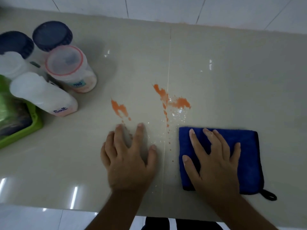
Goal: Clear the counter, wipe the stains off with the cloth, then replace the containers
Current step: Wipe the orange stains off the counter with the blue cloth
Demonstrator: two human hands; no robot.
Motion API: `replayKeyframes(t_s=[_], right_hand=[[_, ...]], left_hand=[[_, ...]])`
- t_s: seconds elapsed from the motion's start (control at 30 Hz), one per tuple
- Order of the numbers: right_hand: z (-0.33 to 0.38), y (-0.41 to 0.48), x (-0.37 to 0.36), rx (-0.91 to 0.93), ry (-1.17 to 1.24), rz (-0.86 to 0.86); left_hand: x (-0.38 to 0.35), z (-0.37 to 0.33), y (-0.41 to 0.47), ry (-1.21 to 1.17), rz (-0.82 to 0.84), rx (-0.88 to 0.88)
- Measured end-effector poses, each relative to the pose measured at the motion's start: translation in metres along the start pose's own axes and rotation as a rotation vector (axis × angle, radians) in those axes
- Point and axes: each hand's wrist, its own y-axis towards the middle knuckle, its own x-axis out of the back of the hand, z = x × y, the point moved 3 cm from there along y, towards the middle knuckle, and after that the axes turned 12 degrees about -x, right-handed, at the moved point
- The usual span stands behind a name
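Orange stains (pixel 172 100) and a smaller orange smear (pixel 120 109) mark the beige counter (pixel 232 80), with droplets trailing toward the front edge. A folded blue cloth (pixel 249 146) lies flat at the right, and my right hand (pixel 214 160) rests palm-down on it with fingers spread. My left hand (pixel 129 156) lies flat on the bare counter just below the smaller smear, fingers apart, holding nothing. Several containers stand grouped at the left: a "Salt" jar (pixel 44 95), a pink-rimmed jar (pixel 69 68) and two dark-lidded jars (pixel 52 35).
A green tray (pixel 25 130) with dark contents sits at the far left edge. A white tiled wall (pixel 166 7) runs along the back. The counter's front edge (pixel 49 207) is just below my wrists, with floor tiles beyond it.
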Motion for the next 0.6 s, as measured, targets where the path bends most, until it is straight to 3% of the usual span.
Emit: replayKeyframes(t_s=[0.4,0.6], right_hand=[[0.044,0.169,0.022,-0.026,0.032,-0.056],[0.041,0.13,0.019,0.008,0.028,-0.035]], left_hand=[[-0.002,-0.002,0.004,-0.019,-0.009,0.045],[-0.002,-0.003,0.005,-0.004,-0.007,0.067]])
